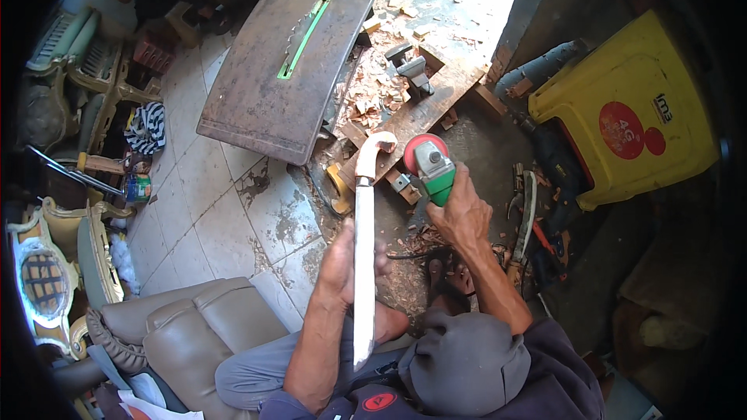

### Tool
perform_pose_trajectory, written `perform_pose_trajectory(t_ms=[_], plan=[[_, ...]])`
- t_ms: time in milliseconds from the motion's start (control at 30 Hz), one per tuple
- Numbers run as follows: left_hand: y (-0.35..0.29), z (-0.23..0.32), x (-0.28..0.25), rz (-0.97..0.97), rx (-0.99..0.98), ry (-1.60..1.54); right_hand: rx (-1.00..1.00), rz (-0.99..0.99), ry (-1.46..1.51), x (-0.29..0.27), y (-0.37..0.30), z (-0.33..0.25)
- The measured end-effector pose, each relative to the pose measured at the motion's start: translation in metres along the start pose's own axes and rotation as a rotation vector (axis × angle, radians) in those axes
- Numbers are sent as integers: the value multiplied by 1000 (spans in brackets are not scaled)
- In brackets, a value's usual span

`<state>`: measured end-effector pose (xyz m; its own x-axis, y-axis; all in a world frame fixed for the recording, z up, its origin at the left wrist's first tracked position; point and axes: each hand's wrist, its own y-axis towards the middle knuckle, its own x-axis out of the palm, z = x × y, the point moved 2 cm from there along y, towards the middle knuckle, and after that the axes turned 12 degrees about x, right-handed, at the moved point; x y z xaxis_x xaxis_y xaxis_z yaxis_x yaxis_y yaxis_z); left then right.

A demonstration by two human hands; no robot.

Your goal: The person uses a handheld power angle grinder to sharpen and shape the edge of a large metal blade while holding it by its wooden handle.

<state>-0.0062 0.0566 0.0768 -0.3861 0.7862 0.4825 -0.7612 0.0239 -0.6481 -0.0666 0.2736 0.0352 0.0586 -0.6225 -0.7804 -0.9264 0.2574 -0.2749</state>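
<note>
My left hand is closed around the long, bright white blade of a machete, fingers partly hidden behind it. The blade's tip points toward my body. At the far end, a curved pale wooden handle joins it at a dark collar. My right hand grips the green body of an angle grinder. Its round red disc is just right of the wooden handle; whether the two touch I cannot tell.
A dark saw table with a toothed blade in a green slot stands far left. Wood shavings surround a clamp on a plank. A yellow plastic stool lies right, near a drill. A brown cushioned seat is near left.
</note>
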Motion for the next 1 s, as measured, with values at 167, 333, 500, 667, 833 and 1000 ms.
perform_pose_trajectory(t_ms=[167, 333, 500, 667, 833, 1000], plan=[[-6, 38, 8, -206, 237, 39, 69, 2, 107, -5, -5, 12], [0, 68, 6, -448, 298, -192, 103, -37, 152, -11, -7, 12], [6, 82, 23, -381, 481, 32, 113, -44, 155, -10, -9, 17], [32, 84, 38, 209, 642, 1074, 82, -25, 134, -7, -10, 19], [31, 101, 46, 290, 1133, 1248, 20, 26, 175, -4, -11, 15], [55, 125, 68, 274, 1347, 1391, -66, 22, 170, -4, -1, 6]])
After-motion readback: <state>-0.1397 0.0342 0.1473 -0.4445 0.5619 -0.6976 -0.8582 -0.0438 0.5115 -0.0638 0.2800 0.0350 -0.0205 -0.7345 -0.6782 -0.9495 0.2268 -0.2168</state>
